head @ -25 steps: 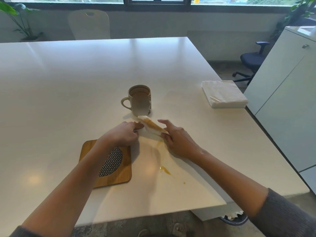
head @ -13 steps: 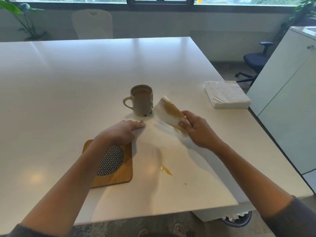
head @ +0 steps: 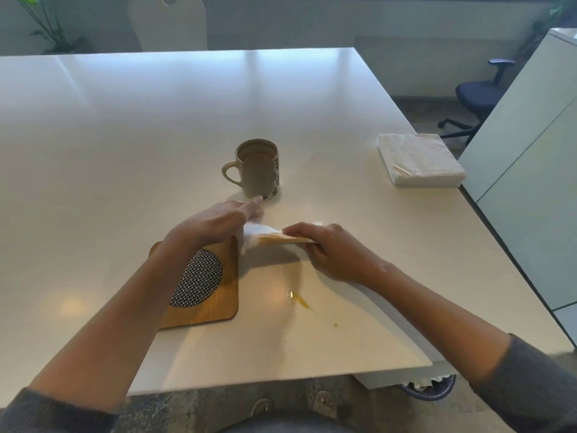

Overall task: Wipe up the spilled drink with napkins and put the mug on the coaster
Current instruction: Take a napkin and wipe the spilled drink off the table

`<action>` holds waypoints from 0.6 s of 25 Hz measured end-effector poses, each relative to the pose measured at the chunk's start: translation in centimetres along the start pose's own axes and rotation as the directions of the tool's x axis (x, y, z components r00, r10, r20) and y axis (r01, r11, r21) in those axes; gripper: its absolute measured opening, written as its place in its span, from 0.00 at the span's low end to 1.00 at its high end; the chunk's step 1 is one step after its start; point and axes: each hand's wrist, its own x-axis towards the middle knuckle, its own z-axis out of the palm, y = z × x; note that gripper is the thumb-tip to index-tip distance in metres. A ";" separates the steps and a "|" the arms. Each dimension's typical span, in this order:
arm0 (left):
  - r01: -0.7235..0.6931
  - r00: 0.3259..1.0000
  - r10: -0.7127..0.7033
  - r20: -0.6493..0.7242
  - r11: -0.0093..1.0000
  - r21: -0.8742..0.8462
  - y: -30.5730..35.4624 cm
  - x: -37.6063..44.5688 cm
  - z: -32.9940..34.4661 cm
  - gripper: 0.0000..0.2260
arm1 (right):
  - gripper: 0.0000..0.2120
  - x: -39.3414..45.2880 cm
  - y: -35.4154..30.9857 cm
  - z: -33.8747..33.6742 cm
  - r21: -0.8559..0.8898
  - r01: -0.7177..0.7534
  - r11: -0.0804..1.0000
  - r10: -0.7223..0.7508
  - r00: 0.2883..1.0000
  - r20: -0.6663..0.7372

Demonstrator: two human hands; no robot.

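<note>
A beige mug full of brown drink stands upright on the white table, handle to the left. Just in front of it both hands hold a white napkin stained orange-brown. My left hand pinches its left end. My right hand grips its right end, fingers curled over it. The wooden coaster with a woven black-and-white round inlay lies under my left wrist. An orange streak of spilled drink and a small drop remain on the table nearer to me.
A stack of white napkins lies near the table's right edge. A white cabinet stands close on the right, an office chair behind it. A bin sits under the near right corner. A pale chair is at the far side.
My right hand, which had lifted the stained napkin up beside the mug, has brought it back down and toward me. My left hand has taken hold of its left end again.
</note>
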 end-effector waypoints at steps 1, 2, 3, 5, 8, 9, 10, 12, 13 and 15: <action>0.021 1.000 -0.021 -0.012 1.000 -0.011 0.0 0.1 0.1 0.37 | 0.17 0.0 -0.3 0.1 0.002 0.030 1.000 -0.030 0.999 0.032; 0.038 0.999 -0.039 -0.025 0.999 -0.011 0.1 0.1 0.1 0.37 | 0.17 0.0 -0.6 0.2 0.007 0.053 0.999 -0.053 0.997 0.061; 0.052 0.998 -0.052 -0.034 0.999 -0.006 0.2 0.2 0.2 0.36 | 0.18 -0.1 -0.9 0.2 0.012 0.072 0.997 -0.072 0.994 0.084; 0.070 0.997 -0.070 -0.037 0.997 0.014 0.6 0.2 0.4 0.34 | 0.18 -0.6 -1.3 0.1 0.032 0.102 0.994 -0.105 0.986 0.128; 0.082 0.995 -0.078 -0.063 0.994 0.069 0.9 0.0 0.8 0.31 | 0.17 -1.6 -1.5 0.1 0.076 0.122 0.990 -0.135 0.971 0.198; 0.076 0.995 -0.070 -0.069 0.994 0.084 1.1 -0.1 0.9 0.31 | 0.17 -1.9 -1.6 0.0 0.088 0.127 0.988 -0.143 0.966 0.213; 0.071 0.995 -0.064 -0.072 0.992 0.102 1.3 -0.2 1.0 0.30 | 0.17 -2.2 -1.6 -0.2 0.096 0.132 0.987 -0.151 0.962 0.226; 0.079 0.994 -0.071 -0.083 0.991 0.108 1.5 -0.2 1.2 0.29 | 0.18 -2.8 -1.7 -0.5 0.107 0.144 0.984 -0.166 0.954 0.249; 0.087 0.993 -0.078 -0.092 0.991 0.103 1.5 -0.2 1.2 0.29 | 0.20 -3.1 -1.7 -0.6 0.111 0.148 0.983 -0.172 0.951 0.258; 0.104 0.989 -0.092 -0.114 0.989 0.109 1.5 0.0 1.2 0.28 | 0.22 -3.6 -1.8 -0.9 0.128 0.144 0.981 -0.175 0.943 0.282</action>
